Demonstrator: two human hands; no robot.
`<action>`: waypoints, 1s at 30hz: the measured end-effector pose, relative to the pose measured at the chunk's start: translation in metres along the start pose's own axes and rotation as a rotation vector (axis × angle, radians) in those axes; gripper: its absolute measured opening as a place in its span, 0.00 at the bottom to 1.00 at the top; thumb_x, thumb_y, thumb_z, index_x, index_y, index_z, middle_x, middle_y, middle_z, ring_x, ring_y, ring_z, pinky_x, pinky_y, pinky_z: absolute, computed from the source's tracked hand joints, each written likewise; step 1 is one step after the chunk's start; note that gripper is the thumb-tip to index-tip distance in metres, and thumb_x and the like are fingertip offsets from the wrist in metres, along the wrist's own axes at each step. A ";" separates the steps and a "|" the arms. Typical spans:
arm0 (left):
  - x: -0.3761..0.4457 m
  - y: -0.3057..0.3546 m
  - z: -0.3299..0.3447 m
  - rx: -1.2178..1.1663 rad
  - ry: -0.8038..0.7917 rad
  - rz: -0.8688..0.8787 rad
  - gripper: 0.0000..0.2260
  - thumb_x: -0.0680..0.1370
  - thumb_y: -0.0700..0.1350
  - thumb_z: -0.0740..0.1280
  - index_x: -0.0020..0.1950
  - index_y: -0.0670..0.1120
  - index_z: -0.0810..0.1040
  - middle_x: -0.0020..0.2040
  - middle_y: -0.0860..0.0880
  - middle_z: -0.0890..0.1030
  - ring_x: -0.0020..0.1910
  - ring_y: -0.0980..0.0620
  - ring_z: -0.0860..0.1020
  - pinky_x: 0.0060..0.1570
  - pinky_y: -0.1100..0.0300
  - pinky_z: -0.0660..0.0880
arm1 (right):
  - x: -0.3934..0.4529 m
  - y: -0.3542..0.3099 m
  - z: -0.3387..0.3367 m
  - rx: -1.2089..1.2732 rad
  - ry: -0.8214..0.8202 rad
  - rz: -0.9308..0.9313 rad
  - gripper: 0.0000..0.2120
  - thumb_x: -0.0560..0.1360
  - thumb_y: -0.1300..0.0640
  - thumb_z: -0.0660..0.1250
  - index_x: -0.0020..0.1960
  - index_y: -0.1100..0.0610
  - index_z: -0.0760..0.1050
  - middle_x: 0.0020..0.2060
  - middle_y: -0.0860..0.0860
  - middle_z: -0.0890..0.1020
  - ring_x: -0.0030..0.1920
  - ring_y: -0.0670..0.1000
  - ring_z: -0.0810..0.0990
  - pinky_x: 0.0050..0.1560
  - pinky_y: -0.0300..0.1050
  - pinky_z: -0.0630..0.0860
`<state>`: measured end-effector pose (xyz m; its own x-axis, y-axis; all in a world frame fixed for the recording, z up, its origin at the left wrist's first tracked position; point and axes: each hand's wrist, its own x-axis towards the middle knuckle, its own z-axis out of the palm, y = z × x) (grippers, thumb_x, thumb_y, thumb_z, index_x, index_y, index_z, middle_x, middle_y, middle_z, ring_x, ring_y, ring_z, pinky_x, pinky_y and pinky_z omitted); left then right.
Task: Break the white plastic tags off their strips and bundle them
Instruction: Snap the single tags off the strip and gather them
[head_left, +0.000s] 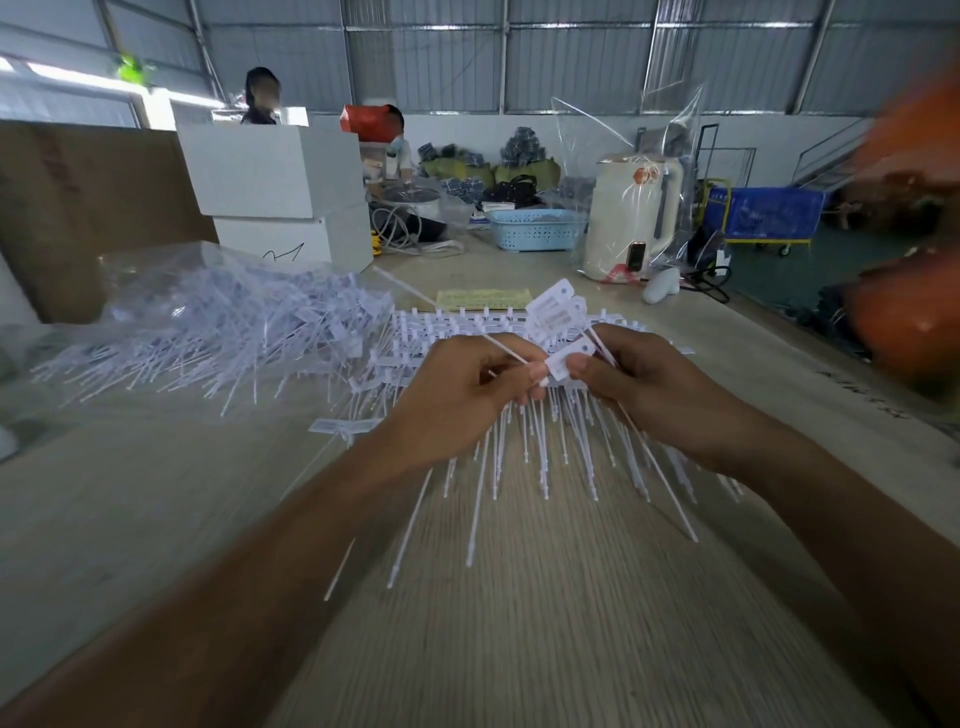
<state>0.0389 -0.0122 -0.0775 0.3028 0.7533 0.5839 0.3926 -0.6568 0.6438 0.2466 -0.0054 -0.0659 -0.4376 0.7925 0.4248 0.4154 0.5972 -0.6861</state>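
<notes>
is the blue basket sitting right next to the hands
No, the blue basket sits far back on the table beside the cream kettle, well beyond the left hand and right hand.

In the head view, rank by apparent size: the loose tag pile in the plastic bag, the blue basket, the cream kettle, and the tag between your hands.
1. Loose tag pile, largest.
2. Cream kettle.
3. Blue basket; both stand farther back, so true sizes are unsure.
4. Tag, pinched between left hand and right hand, smallest.
</notes>
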 end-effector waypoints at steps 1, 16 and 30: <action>0.000 0.001 0.001 -0.021 -0.004 -0.003 0.06 0.81 0.38 0.66 0.51 0.43 0.84 0.39 0.49 0.84 0.38 0.54 0.83 0.43 0.61 0.78 | 0.000 0.001 0.000 0.001 0.003 -0.007 0.10 0.84 0.56 0.60 0.57 0.56 0.79 0.39 0.40 0.82 0.34 0.42 0.74 0.37 0.35 0.69; 0.004 0.004 0.002 0.017 0.058 -0.027 0.06 0.75 0.40 0.67 0.42 0.45 0.83 0.35 0.51 0.83 0.36 0.50 0.82 0.42 0.46 0.80 | 0.006 0.008 0.016 -0.182 0.155 -0.026 0.11 0.83 0.53 0.61 0.43 0.54 0.72 0.35 0.50 0.73 0.36 0.47 0.70 0.40 0.48 0.66; -0.001 0.000 0.003 0.047 0.124 0.011 0.04 0.79 0.45 0.71 0.46 0.45 0.81 0.36 0.47 0.81 0.34 0.50 0.78 0.35 0.61 0.72 | 0.002 -0.009 0.018 0.247 0.099 0.083 0.09 0.83 0.51 0.61 0.50 0.49 0.79 0.25 0.43 0.69 0.25 0.42 0.65 0.25 0.35 0.62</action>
<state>0.0414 -0.0123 -0.0798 0.1985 0.7338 0.6497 0.4309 -0.6607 0.6146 0.2280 -0.0113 -0.0695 -0.3252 0.8528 0.4086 0.2339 0.4912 -0.8390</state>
